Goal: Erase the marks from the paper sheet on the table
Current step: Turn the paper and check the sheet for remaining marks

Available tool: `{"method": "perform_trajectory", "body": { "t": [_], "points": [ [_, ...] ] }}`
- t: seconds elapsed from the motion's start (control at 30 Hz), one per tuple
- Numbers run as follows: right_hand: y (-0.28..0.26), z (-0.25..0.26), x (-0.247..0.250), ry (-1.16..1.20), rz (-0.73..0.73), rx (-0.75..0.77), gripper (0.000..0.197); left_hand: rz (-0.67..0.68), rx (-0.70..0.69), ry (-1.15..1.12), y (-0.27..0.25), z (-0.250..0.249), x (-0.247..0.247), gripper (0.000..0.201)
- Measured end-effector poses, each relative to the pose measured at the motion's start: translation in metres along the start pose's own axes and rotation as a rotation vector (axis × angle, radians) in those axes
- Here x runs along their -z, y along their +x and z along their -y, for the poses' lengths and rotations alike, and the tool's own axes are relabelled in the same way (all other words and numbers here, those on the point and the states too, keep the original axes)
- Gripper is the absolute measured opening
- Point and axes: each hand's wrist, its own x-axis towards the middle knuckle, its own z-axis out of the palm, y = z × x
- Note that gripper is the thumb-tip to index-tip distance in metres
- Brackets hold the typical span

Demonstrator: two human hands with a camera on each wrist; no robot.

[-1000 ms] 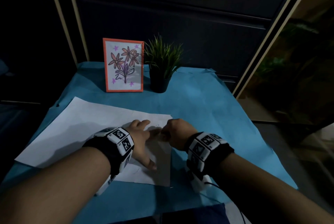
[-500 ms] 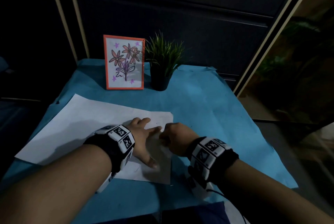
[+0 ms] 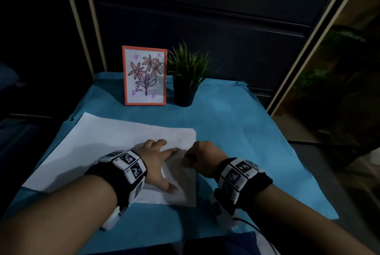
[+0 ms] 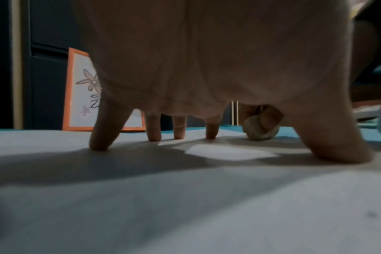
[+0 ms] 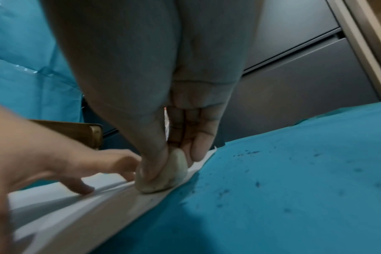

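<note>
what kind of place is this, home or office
Probably a home corner set up as a small drawing table: a blue cloth covers it, with a framed flower drawing and a small potted plant before dark panelled doors.

Surface: table draped in a blue cover, dark specks scattered on the right part.
Near left: white paper sheet lay flat, right corner near the centre.
Far centre: orange-framed flower drawing stood upright.
Just right of frame: small potted plant in a dark pot.
</note>
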Motion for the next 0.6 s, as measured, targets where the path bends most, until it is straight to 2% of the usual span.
{"method": "perform_trajectory", "body": {
  "t": [0.23,0.43,0.6],
  "points": [
    [-0.017,0.001,-0.008,-0.059,0.094,0.098,0.025,0.033,0.023,-0.038,0.003,0.0,-0.001,0.117],
    [0.005,-0.001,-0.002,-0.039,-0.032,0.022,0.021,0.014,0.016,-0.037,0.002,-0.001,-0.001,0.116],
    [-0.021,-0.002,-0.014,-0.069,0.076,0.133,0.023,0.036,0.031,-0.052,0.003,0.0,-0.002,0.118]
  ]
}}
